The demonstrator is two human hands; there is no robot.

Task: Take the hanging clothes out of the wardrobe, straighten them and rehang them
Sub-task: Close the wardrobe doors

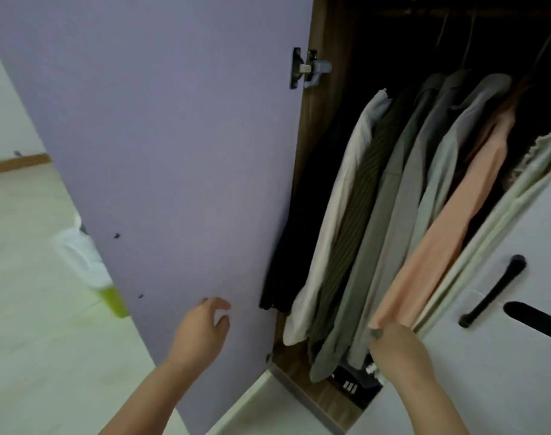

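While every garment (403, 196) hangs inside the wardrobe (322, 158), nothing is out yet: the right hand (396, 350) pinches the peach shirt (450, 221) hem, the left hand (202, 328) loosely curled, empty.

It was a home bedroom — a wood-lined wardrobe (315, 189) stood with its lilac door (180, 152) swung open, shirts and jackets (393, 215) hanging inside it. Left of the wardrobe lay pale floor (26, 246) with a wooden skirting board (16, 163) — plainly domestic.
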